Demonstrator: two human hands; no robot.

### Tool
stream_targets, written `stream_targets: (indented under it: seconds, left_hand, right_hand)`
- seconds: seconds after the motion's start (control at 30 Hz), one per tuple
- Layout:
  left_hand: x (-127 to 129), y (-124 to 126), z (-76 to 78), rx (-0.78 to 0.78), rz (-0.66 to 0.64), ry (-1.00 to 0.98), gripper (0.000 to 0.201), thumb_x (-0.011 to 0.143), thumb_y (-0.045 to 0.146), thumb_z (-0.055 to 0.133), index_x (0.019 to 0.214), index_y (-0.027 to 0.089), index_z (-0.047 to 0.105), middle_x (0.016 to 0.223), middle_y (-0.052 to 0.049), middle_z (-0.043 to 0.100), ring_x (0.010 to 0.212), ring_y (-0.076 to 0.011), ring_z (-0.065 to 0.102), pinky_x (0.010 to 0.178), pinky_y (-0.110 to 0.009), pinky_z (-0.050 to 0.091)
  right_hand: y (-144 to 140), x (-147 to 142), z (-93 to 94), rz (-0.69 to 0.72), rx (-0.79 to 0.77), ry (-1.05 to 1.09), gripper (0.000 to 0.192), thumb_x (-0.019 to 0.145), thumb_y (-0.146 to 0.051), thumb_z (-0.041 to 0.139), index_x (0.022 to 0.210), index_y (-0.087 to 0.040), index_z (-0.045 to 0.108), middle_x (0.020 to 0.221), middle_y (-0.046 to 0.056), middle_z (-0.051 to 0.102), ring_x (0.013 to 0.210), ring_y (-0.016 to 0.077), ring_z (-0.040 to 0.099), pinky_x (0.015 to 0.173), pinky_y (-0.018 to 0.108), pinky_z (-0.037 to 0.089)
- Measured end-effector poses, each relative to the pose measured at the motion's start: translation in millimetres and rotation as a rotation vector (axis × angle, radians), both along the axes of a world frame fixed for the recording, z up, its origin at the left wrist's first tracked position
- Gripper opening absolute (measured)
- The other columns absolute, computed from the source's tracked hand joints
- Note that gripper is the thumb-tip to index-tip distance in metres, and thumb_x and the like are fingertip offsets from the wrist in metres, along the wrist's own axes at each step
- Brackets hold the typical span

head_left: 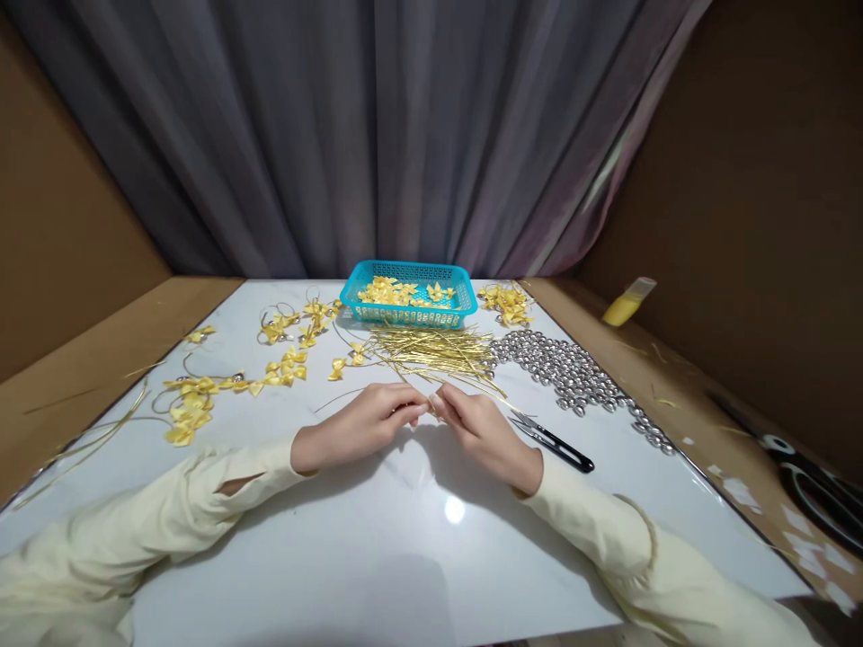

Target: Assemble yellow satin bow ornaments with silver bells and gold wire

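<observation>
My left hand [368, 422] and my right hand [482, 429] meet fingertip to fingertip over the middle of the white table [404, 539]. Between the fingertips they pinch something small, apparently a thin gold string, mostly hidden. Just beyond the hands lies a bundle of gold strings [438, 350]. Black thread snips [556, 442] rest beside my right hand. A pile of silver bells [573, 370] spreads to the right. A blue basket [408, 294] with yellow ribbon bows stands at the back.
Finished yellow bows with loops [229, 382] are scattered over the left side, more bows [507, 304] at the back right. A yellow glue bottle [628, 302] lies on the brown ledge at right, large scissors [819, 490] at the far right. A grey curtain hangs behind.
</observation>
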State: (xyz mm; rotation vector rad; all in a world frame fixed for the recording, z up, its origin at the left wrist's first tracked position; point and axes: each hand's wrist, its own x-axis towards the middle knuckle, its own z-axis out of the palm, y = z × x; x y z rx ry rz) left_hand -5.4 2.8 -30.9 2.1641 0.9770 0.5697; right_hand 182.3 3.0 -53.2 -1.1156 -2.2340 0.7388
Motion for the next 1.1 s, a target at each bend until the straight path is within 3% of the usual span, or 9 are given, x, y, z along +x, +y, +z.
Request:
stream_targets:
  seconds: [0.13, 0.23, 0.37, 0.5, 0.67, 0.93, 1.1]
  left_hand:
    - [4.2, -4.9, 0.2, -0.063, 0.031, 0.006, 0.020, 0.086, 0.022, 0.045, 0.095, 0.017, 0.063, 0.071, 0.000, 0.055, 0.061, -0.0116, 0.046, 0.058, -0.022, 0.036]
    - [6.3, -5.7, -1.0, -0.094, 0.066, -0.004, 0.017, 0.083, 0.024, 0.050, 0.091, 0.016, 0.064, 0.064, 0.002, 0.051, 0.057, -0.0107, 0.043, 0.055, -0.021, 0.034]
    - [5.9, -2.9, -3.0, -0.063, 0.059, -0.045, 0.017, 0.084, 0.022, 0.049, 0.085, 0.017, 0.065, 0.073, -0.001, 0.061, 0.065, -0.0123, 0.050, 0.061, -0.022, 0.037]
    - [3.0, 0.6, -1.9, -0.046, 0.091, -0.065, 0.019, 0.085, 0.025, 0.048, 0.084, 0.018, 0.066, 0.078, -0.001, 0.064, 0.069, -0.0134, 0.052, 0.064, -0.023, 0.038]
    - [1.5, 2.0, 2.1, -0.094, 0.149, -0.125, 0.023, 0.087, 0.031, 0.047, 0.077, 0.016, 0.061, 0.070, 0.002, 0.056, 0.067, -0.0117, 0.048, 0.062, -0.022, 0.035]
    - [3.5, -0.3, 4.0, -0.185, 0.150, -0.153, 0.023, 0.089, 0.030, 0.043, 0.081, 0.016, 0.060, 0.067, 0.003, 0.049, 0.060, -0.0096, 0.041, 0.057, -0.021, 0.032]
    - [3.9, -0.8, 6.5, -0.246, 0.173, -0.148, 0.025, 0.090, 0.032, 0.041, 0.080, 0.016, 0.057, 0.058, 0.006, 0.039, 0.050, -0.0080, 0.034, 0.051, -0.021, 0.029]
  right_hand:
    - [-0.6, -0.9, -2.0, 0.019, 0.018, -0.057, 0.019, 0.090, -0.027, 0.032, 0.073, -0.021, 0.037, 0.056, -0.003, 0.041, 0.049, 0.0125, 0.039, 0.052, 0.023, 0.025]
    - [-2.4, -2.1, -0.6, 0.036, 0.018, -0.075, 0.020, 0.091, -0.027, 0.031, 0.073, -0.021, 0.037, 0.057, -0.003, 0.041, 0.049, 0.0122, 0.038, 0.051, 0.023, 0.024]
    - [-2.6, -2.4, 2.4, 0.051, 0.008, -0.080, 0.023, 0.093, -0.029, 0.031, 0.073, -0.020, 0.040, 0.057, -0.003, 0.043, 0.050, 0.0117, 0.038, 0.051, 0.022, 0.025]
    - [2.1, 0.9, 4.5, 0.082, -0.020, 0.020, 0.028, 0.094, -0.034, 0.031, 0.080, -0.019, 0.048, 0.070, 0.001, 0.053, 0.062, 0.0132, 0.047, 0.059, 0.024, 0.034]
    - [6.4, 4.1, 5.3, 0.178, -0.113, 0.173, 0.025, 0.091, -0.036, 0.041, 0.099, -0.020, 0.058, 0.089, 0.004, 0.056, 0.068, 0.0118, 0.051, 0.061, 0.023, 0.039]
    - [2.1, -1.4, 3.8, 0.037, -0.297, 0.301, 0.018, 0.084, -0.033, 0.052, 0.081, -0.016, 0.057, 0.065, -0.001, 0.052, 0.052, 0.0085, 0.045, 0.047, 0.020, 0.034]
    - [1.3, -2.7, 4.4, 0.007, -0.366, 0.367, 0.019, 0.083, -0.034, 0.054, 0.091, -0.017, 0.058, 0.057, -0.004, 0.051, 0.044, 0.0073, 0.041, 0.042, 0.020, 0.033]
